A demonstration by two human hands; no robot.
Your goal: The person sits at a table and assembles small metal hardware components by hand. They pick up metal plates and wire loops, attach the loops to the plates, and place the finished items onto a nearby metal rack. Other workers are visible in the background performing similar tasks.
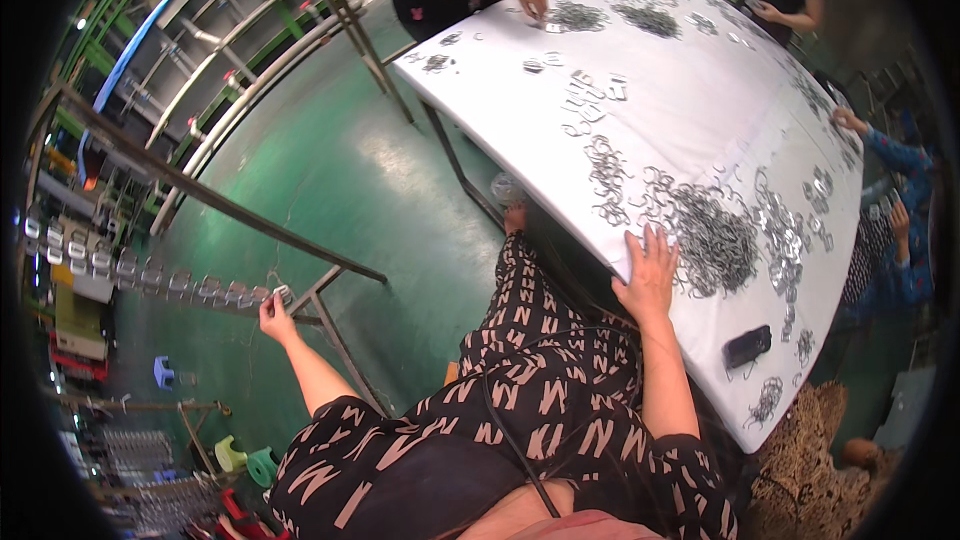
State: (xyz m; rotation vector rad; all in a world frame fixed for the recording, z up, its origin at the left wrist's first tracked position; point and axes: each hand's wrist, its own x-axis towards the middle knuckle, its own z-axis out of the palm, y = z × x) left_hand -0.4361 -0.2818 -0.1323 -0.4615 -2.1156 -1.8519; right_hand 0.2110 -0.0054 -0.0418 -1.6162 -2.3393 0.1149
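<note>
Off to the left, my left hand (274, 319) pinches a small shiny metal buckle (283, 293). It is at the near end of a long row of similar metal buckles (172, 283); what carries the row cannot be made out. On the near edge of the white table (520, 125), my right hand (650, 277) lies with its fingers spread, holding nothing visible. Its fingertips reach the left side of a heap of dark curved metal pieces (715, 238). Flatter, shinier metal pieces (782, 230) are scattered to the right of the heap.
A black phone-like object (747, 347) lies near the table's front right. Co-workers stand around the table, one with a hand (531, 0) at a far pile. A metal frame bar (215, 185) slants across the left, above the green floor (380, 190). Plastic stools (262, 466) stand lower left.
</note>
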